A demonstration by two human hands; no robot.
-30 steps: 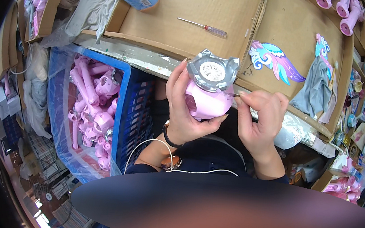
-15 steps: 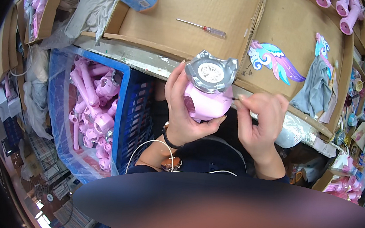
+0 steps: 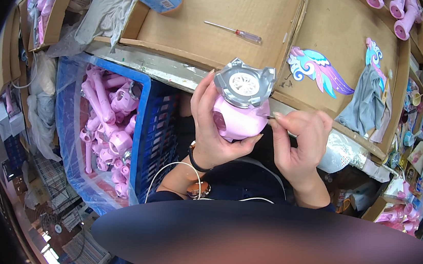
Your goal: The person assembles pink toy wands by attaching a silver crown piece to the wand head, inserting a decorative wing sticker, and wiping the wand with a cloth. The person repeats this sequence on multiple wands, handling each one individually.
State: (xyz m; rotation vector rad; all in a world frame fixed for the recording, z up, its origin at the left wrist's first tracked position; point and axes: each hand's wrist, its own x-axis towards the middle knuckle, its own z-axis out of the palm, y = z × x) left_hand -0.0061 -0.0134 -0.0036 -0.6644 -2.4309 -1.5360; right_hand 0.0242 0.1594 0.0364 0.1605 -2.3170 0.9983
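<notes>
In the head view, the grey-topped pink housing [image 3: 242, 119] is cupped, right of the blue crate [image 3: 142, 119], by the half-closed left hand [image 3: 208, 134], and might be scratched if the thin sliver [image 3: 268, 117] pinched by the right hand [image 3: 300, 141] slipped.

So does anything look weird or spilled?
No spill that I can see, and the pink piece in the left hand shows no obvious damage. One odd bit: a crumpled grey cloth seems to cover part of one wing-shaped piece in the right-hand cardboard tray.
</notes>
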